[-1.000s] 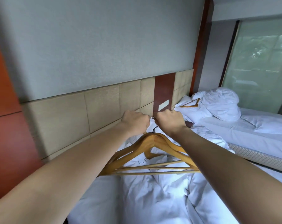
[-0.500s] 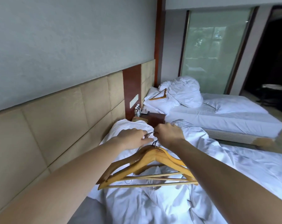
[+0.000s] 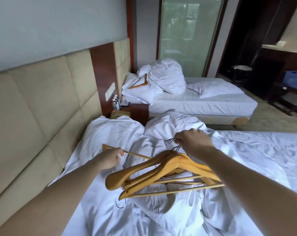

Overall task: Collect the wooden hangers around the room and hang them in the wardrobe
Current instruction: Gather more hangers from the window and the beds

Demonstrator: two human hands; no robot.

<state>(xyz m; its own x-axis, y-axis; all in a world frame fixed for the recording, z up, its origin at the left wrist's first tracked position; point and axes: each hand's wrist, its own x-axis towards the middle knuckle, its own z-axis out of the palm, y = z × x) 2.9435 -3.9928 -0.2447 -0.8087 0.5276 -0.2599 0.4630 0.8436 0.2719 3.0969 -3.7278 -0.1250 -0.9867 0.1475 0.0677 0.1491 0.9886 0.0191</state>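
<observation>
R hand (image 3: 193, 143) grips hanger bunch (image 3: 161, 169); L hand (image 3: 110, 158) at loose hanger (image 3: 106, 147).

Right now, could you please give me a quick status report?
Right hand gripping hanger bunch by hooks. Left hand at loose hanger on bed, grip unclear. Spare hanger on far pillow. Nothing blocking.

Honey-yellow wooden hangers (image 3: 163, 169) — plain white bedding (image 3: 246, 159) — beige headboard (image 3: 33, 103), red-brown panel (image 3: 104, 72).

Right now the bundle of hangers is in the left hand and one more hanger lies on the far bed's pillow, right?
No. The head view shows the bundle of hangers gripped by its hooks in the right hand, not the left. One more hanger does lie on the far bed's pillow.
</observation>
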